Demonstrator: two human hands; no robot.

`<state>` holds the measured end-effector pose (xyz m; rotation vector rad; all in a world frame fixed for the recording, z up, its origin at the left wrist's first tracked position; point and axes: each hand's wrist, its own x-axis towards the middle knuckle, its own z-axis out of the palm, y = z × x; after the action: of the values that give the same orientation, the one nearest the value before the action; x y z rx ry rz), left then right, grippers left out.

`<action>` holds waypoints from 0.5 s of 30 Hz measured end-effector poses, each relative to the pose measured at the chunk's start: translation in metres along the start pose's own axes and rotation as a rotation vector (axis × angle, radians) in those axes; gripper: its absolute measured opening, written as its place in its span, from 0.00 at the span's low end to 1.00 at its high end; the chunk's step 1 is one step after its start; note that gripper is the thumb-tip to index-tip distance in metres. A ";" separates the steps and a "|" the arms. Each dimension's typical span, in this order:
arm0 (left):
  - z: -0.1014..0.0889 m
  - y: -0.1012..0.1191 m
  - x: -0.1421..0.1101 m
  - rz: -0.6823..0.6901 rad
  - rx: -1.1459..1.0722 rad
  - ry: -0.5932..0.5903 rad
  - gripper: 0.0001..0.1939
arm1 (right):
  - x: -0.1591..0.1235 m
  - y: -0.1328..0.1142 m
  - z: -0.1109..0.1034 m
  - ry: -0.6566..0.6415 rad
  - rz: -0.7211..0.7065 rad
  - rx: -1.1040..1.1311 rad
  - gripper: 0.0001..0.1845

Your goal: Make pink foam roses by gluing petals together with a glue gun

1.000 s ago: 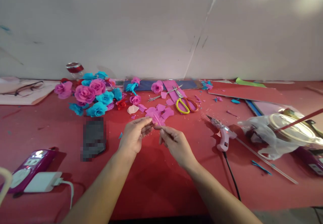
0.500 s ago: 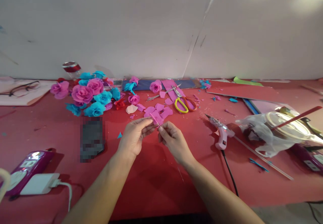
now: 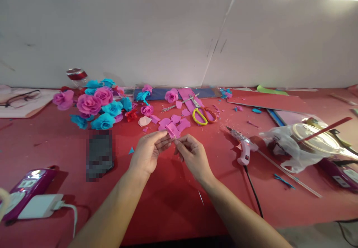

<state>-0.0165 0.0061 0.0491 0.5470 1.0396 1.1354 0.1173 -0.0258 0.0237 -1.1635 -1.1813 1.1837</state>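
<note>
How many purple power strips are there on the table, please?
2: the left strip lies beside the white charger, the right strip beside the plastic bag. More may be hidden.

Tabletop (image 3: 167,210): red, smooth, semi-gloss, soft sheen. Panels (image 3: 125,31) at far side: matt pale grey, mostly smooth, a few scuffs. Flowers (image 3: 89,104), far left: pink and blue, matt, paper-like, ruffled edges. Loose petals (image 3: 183,124), center: same matt paper look, flat. Scissors (image 3: 200,115): shiny metal blades, smooth yellow and orange handles, look plastic. Glue gun (image 3: 245,154), right: pale pink plastic body, smooth. Glue stick (image 3: 291,173) beside it: translucent, smooth. Bag (image 3: 296,162), right: thin crinkled translucent plastic. Lid (image 3: 316,138) there: glossy, clear-looking. Power strip (image 3: 30,184), near left: glossy purple plastic. Charger (image 3: 41,206): smooth white plastic. Jar lid (image 3: 76,73), far left: shiny red, silvery rim.
</note>
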 end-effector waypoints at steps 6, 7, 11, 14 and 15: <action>0.001 -0.001 0.000 0.027 -0.055 -0.025 0.10 | 0.001 -0.002 -0.002 -0.012 -0.001 0.011 0.12; 0.001 -0.001 0.001 0.027 -0.052 -0.038 0.10 | 0.001 -0.003 -0.002 -0.015 -0.002 0.011 0.11; 0.001 -0.003 0.002 -0.002 -0.059 -0.067 0.09 | 0.001 -0.005 -0.003 -0.016 -0.014 0.006 0.10; 0.001 -0.004 0.002 0.006 -0.033 -0.071 0.10 | 0.000 -0.005 -0.003 -0.021 -0.027 0.013 0.10; 0.001 -0.005 0.003 0.014 -0.023 -0.071 0.11 | 0.000 -0.005 -0.003 -0.022 -0.029 0.015 0.10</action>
<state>-0.0130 0.0071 0.0444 0.5736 0.9617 1.1313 0.1208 -0.0263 0.0289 -1.1215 -1.2003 1.1838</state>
